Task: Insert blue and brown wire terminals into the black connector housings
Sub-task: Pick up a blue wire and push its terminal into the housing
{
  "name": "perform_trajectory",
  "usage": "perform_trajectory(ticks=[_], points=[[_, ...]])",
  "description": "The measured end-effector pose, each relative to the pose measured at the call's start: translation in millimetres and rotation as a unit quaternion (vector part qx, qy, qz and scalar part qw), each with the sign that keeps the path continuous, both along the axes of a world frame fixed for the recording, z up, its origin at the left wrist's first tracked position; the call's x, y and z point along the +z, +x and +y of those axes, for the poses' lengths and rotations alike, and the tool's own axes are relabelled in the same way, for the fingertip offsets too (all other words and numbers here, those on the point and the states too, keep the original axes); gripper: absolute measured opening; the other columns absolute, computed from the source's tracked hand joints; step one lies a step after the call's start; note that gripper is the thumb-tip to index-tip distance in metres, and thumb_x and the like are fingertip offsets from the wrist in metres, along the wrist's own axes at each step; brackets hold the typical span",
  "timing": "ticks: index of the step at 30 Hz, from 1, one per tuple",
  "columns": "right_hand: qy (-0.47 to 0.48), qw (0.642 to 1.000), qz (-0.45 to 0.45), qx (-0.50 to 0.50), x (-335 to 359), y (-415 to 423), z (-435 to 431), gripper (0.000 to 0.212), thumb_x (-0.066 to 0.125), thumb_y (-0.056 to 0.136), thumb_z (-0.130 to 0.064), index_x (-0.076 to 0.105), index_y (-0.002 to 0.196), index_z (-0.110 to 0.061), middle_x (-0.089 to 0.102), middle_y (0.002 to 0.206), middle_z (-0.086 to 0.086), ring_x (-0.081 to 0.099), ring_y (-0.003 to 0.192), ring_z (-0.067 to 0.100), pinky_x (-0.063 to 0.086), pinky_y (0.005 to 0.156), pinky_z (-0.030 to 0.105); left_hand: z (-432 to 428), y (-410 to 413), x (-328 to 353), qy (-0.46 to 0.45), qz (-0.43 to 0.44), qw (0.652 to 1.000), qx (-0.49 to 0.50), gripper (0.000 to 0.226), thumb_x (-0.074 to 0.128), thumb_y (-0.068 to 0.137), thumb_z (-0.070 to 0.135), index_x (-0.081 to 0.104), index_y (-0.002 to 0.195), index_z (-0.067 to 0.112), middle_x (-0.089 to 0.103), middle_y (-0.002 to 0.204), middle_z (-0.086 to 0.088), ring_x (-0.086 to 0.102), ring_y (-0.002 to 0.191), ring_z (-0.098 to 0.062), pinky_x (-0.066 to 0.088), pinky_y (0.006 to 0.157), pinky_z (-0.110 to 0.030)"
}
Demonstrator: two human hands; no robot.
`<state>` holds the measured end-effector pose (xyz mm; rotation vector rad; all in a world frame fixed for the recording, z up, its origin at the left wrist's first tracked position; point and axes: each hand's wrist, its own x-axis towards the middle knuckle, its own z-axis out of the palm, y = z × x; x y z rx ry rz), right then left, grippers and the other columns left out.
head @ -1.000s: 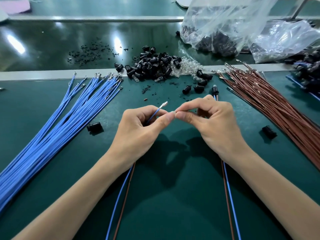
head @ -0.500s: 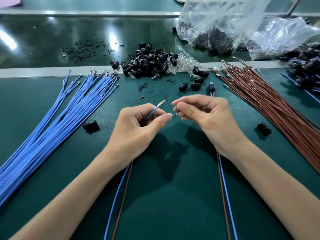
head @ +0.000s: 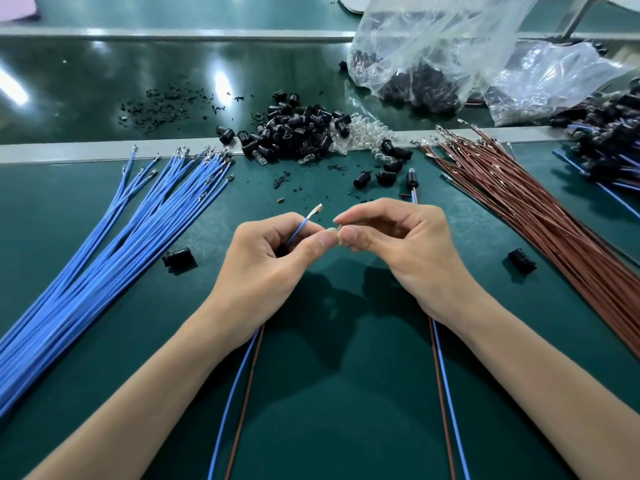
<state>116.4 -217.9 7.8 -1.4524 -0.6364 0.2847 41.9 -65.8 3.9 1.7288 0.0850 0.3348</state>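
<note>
Fingers of your left hand [head: 266,268] gripped a blue wire [head: 298,229], terminal [head: 316,210] exposed; your right hand [head: 398,244] pinched a small part [head: 336,226], unidentifiable.

I log one dark green matte bench top [head: 311,403], crossed by a pale grey strip [head: 69,154]. On it:
- fanned bundle of blue terminal-tipped wires [head: 104,265], left
- bundle of brown wires [head: 540,216], right
- heap of black plastic connector housings [head: 298,131] touching small clear plastic pieces [head: 363,130], across the strip
- left stray black housing [head: 178,258]
- right stray black housing [head: 521,259]
- crumpled clear plastic bags [head: 433,46], far right
- scattered black crumbs [head: 166,105]
</note>
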Motion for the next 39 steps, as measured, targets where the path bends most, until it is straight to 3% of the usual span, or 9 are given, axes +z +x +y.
perform_trajectory(ticks=[9, 11, 15, 19, 23, 26, 29, 32, 39], points=[[-0.004, 1.000, -0.024, 0.007, 3.3, -2.5, 0.4, 0.009, 0.070, 0.072, -0.016, 0.070, 0.081, -0.015, 0.069, 0.064, -0.008, 0.063, 0.059, 0.003, 0.049, 0.061, 0.013, -1.5, 0.0, 0.5, 0.007, -0.007, 1.000, 0.000, 0.022, 0.066, 0.078, 0.033, 0.066, 0.071, 0.012, 0.032, 0.049, 0.011, 0.023, 0.046, -0.007, 0.020, 0.043, -0.017], [-0.009, 0.999, -0.046, 0.000, 3.0, -3.8, 0.6, 0.006, 0.069, 0.076, -0.012, 0.070, 0.080, -0.017, 0.069, 0.063, -0.010, 0.062, 0.058, 0.002, 0.049, 0.060, 0.012, -2.2, 0.2, 0.4, 0.005, -0.011, 1.000, 0.002, 0.023, 0.066, 0.078, 0.032, 0.065, 0.070, 0.011, 0.032, 0.049, 0.012, 0.023, 0.045, -0.006, 0.020, 0.043, -0.016], [-0.036, 0.992, -0.118, -0.029, 1.0, -6.5, 1.0, 0.021, 0.068, 0.083, 0.000, 0.069, 0.080, -0.021, 0.067, 0.066, -0.012, 0.062, 0.059, 0.002, 0.048, 0.061, 0.012, -2.5, -0.3, 0.8, 0.003, -0.008, 1.000, 0.001, 0.023, 0.067, 0.078, 0.031, 0.065, 0.069, 0.010, 0.032, 0.050, 0.010, 0.023, 0.046, -0.007, 0.020, 0.043, -0.017], [-0.056, 0.980, -0.183, -0.050, 0.2, -8.6, 2.5, 0.012, 0.067, 0.084, -0.006, 0.070, 0.087, -0.017, 0.068, 0.076, -0.002, 0.062, 0.065, 0.006, 0.048, 0.065, 0.016, -3.2, -0.7, 2.1, -0.008, -0.007, 1.000, 0.004, 0.021, 0.064, 0.079, 0.031, 0.065, 0.067, 0.014, 0.032, 0.050, 0.013, 0.023, 0.046, -0.006, 0.020, 0.044, -0.016], [-0.052, 0.984, -0.166, -0.041, 0.1, -6.4, 1.8, 0.018, 0.070, 0.082, -0.006, 0.069, 0.093, -0.020, 0.068, 0.086, -0.009, 0.065, 0.080, 0.002, 0.049, 0.077, 0.016, -3.1, 0.0, 2.2, -0.026, -0.003, 1.000, 0.010, 0.022, 0.063, 0.080, 0.033, 0.065, 0.069, 0.014, 0.032, 0.051, 0.009, 0.024, 0.047, -0.009, 0.020, 0.044, -0.019], [-0.054, 0.983, -0.172, -0.041, -1.4, -4.7, 2.4, 0.023, 0.067, 0.084, 0.001, 0.068, 0.093, -0.020, 0.066, 0.090, -0.004, 0.063, 0.085, 0.004, 0.049, 0.080, 0.018, -3.6, -0.4, 2.9, -0.032, -0.004, 0.999, 0.006, 0.021, 0.063, 0.082, 0.034, 0.066, 0.072, 0.015, 0.037, 0.049, 0.005, 0.029, 0.045, -0.011, 0.022, 0.045, -0.025], [-0.046, 0.985, -0.160, -0.039, -0.1, -4.2, 3.2, 0.029, 0.066, 0.085, 0.001, 0.068, 0.094, -0.026, 0.062, 0.092, 0.000, 0.061, 0.086, 0.004, 0.046, 0.079, 0.015, -4.6, -0.3, 5.2, -0.070, -0.021, 0.997, -0.009, 0.021, 0.061, 0.085, 0.039, 0.065, 0.080, 0.019, 0.049, 0.048, 0.003, 0.038, 0.037, -0.009, 0.033, 0.042, -0.015], [-0.025, 0.993, -0.114, -0.024, 0.9, -4.3, 1.9, 0.029, 0.068, 0.083, 0.001, 0.070, 0.096, -0.024, 0.067, 0.088, -0.005, 0.063, 0.084, 0.005, 0.047, 0.080, 0.015, -5.5, 1.0, 6.3, -0.082, -0.033, 0.996, 0.004, 0.023, 0.055, 0.085, 0.036, 0.065, 0.094, 0.018, 0.051, 0.046, 0.003, 0.041, 0.035, -0.009, 0.037, 0.041, -0.014], [-0.006, 0.997, -0.072, -0.028, 2.9, -2.7, -0.9, 0.025, 0.070, 0.079, 0.006, 0.071, 0.088, -0.017, 0.072, 0.082, -0.011, 0.067, 0.079, 0.003, 0.049, 0.077, 0.013, -4.8, 1.6, 7.1, -0.118, -0.055, 0.990, 0.059, 0.019, 0.056, 0.084, 0.038, 0.067, 0.089, 0.023, 0.063, 0.068, 0.008, 0.057, 0.056, -0.010, 0.041, 0.055, -0.018]])
